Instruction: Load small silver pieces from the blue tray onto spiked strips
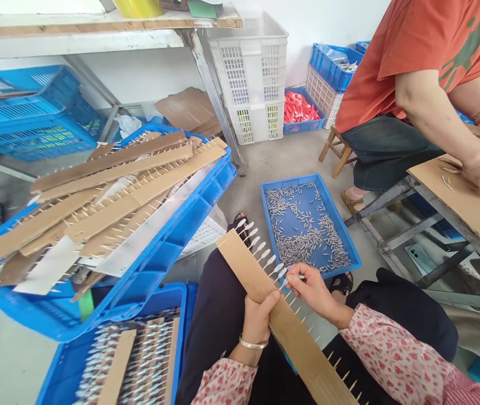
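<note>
A long cardboard strip (307,360) lies slanted across my lap, thin pointed sticks poking out along its right edge. My left hand (259,318) is closed around the strip near its middle. Small whitish spindle-shaped pieces (260,247) sit on the sticks at its far end; the nearer sticks are bare. My right hand (311,289) pinches one such small piece at a stick, its fingertips partly covering it. Beyond that hand, a shallow blue tray (294,222) on the floor holds many loose grey pieces of similar shape.
At left, a blue crate (189,225) is heaped with stick-edged strips. Below it, another blue crate (183,337) holds strips covered with pieces. A co-worker (425,84) sits at a low table (476,216) on the right. White crates (256,73) stand by the wall.
</note>
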A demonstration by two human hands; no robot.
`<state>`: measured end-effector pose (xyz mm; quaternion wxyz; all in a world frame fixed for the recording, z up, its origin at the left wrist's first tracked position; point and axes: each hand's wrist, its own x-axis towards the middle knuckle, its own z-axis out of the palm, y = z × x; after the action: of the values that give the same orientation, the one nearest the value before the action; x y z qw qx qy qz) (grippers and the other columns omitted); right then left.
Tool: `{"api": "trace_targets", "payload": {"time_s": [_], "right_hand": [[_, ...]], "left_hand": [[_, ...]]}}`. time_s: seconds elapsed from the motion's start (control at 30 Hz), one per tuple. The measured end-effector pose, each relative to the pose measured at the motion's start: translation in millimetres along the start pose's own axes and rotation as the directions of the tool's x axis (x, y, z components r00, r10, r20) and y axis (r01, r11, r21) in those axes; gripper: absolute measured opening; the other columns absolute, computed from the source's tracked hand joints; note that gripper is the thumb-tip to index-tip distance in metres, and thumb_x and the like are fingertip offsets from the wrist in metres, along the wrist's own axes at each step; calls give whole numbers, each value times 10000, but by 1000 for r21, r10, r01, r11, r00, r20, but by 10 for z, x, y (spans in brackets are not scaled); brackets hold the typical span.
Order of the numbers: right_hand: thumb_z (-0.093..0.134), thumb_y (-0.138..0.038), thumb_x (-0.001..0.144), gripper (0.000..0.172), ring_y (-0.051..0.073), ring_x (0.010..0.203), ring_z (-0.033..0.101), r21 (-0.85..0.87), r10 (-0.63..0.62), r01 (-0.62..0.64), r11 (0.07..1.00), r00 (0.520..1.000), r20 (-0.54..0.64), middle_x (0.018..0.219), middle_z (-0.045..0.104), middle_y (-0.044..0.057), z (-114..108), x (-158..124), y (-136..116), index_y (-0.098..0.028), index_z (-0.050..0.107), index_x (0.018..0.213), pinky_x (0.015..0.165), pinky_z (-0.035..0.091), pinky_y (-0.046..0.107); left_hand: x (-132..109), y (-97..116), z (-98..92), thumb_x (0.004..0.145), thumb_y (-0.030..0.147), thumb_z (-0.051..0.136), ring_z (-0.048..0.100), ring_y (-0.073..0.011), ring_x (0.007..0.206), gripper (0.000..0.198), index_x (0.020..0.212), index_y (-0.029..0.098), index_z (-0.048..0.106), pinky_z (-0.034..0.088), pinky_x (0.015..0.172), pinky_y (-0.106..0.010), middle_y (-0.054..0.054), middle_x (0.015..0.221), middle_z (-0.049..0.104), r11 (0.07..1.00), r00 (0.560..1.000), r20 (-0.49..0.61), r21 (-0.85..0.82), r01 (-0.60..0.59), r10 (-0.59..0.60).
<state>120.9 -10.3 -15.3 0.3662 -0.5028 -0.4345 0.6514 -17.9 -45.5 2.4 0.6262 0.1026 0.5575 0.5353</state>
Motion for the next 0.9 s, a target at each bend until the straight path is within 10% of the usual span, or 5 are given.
{"api": "trace_targets", "payload": {"time_s": [0.47,0.9], "right_hand": [[609,-428,810,262,66,435,408,320,151,-176,931,983,102,691,625,1,-205,40,-229,-184,551,887,375,218,180],[622,-495,805,347,47,434,369,352,162,-201,914,977,136,655,574,-13,-198,33,-209,-157,602,884,393,191,191]], "left_hand": [[13,-35,-138,586,211,817,667,-244,783,764,1261,195,460,527,750,-405,-73,876,709,994,954,290,-53,98,-79],[11,-16,-50,662,244,776,662,-214,775,779,1348,201,409,521,697,-334,-65,880,705,994,974,215,-68,83,-67]]}}
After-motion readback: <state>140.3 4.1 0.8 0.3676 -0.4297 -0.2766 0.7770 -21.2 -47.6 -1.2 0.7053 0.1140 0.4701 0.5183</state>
